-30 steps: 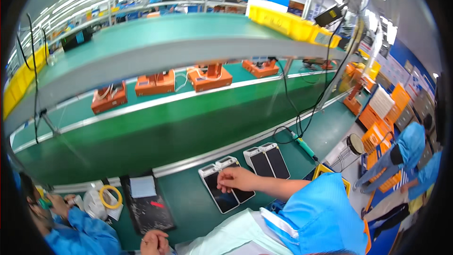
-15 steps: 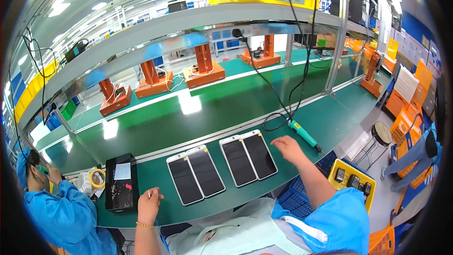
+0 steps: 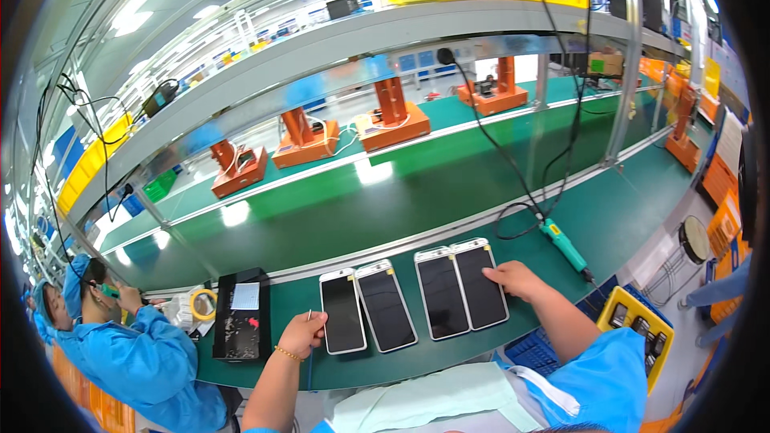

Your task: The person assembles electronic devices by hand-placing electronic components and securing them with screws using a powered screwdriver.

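Four white-framed devices with dark screens, like large phones or small tablets, lie on the green bench in two pairs. My left hand (image 3: 303, 333) is closed at the left edge of the leftmost device (image 3: 343, 314); a thin pale stick (image 3: 310, 315) pokes up from its fingers. That device stands at an angle to its neighbour (image 3: 387, 308), with a narrow gap towards the near end. On the right pair, my right hand (image 3: 517, 280) pinches the right edge of the rightmost device (image 3: 480, 289), thumb over the screen. The device (image 3: 443, 297) beside it lies close alongside.
A green electric screwdriver (image 3: 565, 247) with a black cable lies right of the devices. Left of them sits a black tray (image 3: 241, 329), near a yellow tape roll (image 3: 203, 305). A co-worker in blue (image 3: 144, 361) sits at left. A yellow bin (image 3: 638, 329) holds several black parts.
Both hands have come in to the outer devices' edges. The leftmost device has turned away from its neighbour's line. My view has shifted, moving the scene rightward in the picture.
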A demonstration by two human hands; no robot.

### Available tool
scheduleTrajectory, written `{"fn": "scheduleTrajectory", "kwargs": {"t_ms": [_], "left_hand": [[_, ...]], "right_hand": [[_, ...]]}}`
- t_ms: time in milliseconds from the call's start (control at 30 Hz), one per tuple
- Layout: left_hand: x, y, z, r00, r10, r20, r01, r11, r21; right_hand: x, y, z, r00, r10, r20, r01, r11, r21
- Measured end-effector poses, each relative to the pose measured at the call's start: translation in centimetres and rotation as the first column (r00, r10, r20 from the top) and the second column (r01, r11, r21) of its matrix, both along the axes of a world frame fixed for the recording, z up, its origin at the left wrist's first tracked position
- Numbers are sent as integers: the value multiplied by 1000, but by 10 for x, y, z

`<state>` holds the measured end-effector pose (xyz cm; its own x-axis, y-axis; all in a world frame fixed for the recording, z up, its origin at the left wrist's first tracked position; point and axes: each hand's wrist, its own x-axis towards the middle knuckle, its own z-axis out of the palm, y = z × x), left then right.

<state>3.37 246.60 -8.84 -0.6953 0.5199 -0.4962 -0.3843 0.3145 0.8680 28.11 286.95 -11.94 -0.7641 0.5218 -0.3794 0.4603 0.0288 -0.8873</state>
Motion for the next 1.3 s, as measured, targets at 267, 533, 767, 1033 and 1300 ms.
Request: {"fn": "scheduleTrajectory", "kwargs": {"t_ms": [267, 533, 767, 1033, 1300], "left_hand": [[-58, 32, 32, 930, 332, -159, -306, 937, 170], [-170, 85, 47, 873, 364, -325, -384, 923, 3], [-265, 125, -46, 781, 77, -620, -278, 932, -234], [-281, 146, -68, 722, -30, -691, -271, 907, -323], [-163, 108, 13, 974, 18, -226, -73, 969, -238]], "right_hand": [[-21, 15, 14, 960, -80, -269, 159, 945, 287], [-188, 21, 80, 929, 78, -361, 155, 806, 571], [-323, 50, 1, 976, 133, -175, 49, 646, 762], [-350, 58, -11, 991, 98, -94, -61, 938, 341], [-202, 11, 65, 973, 165, 160, -225, 536, 814]]}}
